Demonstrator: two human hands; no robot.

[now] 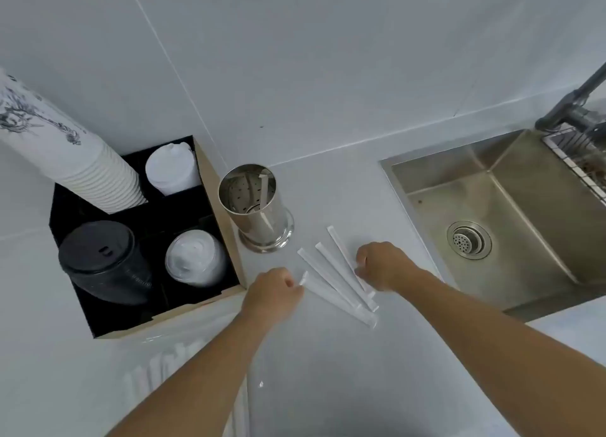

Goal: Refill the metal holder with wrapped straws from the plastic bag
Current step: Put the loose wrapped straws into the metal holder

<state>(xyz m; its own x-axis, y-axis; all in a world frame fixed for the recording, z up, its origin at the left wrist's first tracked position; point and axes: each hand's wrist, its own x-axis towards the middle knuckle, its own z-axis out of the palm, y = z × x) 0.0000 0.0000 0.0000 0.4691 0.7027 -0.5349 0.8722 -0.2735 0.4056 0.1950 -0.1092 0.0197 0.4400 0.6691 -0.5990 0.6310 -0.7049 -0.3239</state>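
Observation:
The shiny metal holder stands upright on the white counter and holds one wrapped straw. In front of it lie several wrapped straws fanned out on the counter. My left hand pinches the near-left end of one straw. My right hand is closed over the right side of the straws, its fingertips on one of them. The clear plastic bag with more wrapped straws lies on the counter at the lower left, partly under my left forearm.
A black and wood organizer left of the holder carries a paper cup stack, black lids and clear lids. A steel sink with a dark faucet lies to the right. A tiled wall stands behind.

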